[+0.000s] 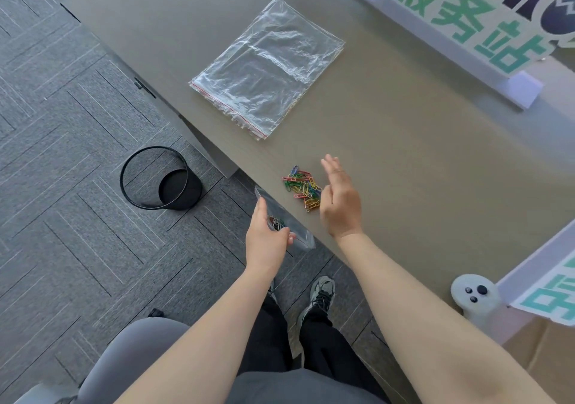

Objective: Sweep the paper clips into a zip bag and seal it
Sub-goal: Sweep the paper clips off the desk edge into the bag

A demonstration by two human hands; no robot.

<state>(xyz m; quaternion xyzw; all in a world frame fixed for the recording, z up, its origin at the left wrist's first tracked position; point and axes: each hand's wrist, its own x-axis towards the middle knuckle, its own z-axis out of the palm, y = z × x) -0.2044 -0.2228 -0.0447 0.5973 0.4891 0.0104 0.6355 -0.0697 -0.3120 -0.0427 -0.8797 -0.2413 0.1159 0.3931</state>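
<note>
A heap of coloured paper clips (302,187) lies near the table's left edge. My right hand (339,201) stands on edge just right of the heap, fingers straight and holding nothing. Just off that table edge, my left hand (267,235) grips a small clear zip bag (284,220). The bag's mouth faces the clips, and a few clips show inside it. A stack of larger clear zip bags (267,67) with red seal lines lies farther back on the table.
The grey-brown table (420,154) carries white signs with green characters at the back right (460,30) and the near right (547,297), and a white controller (474,294). A black mesh wastebasket (160,179) stands on the carpet, left of the table.
</note>
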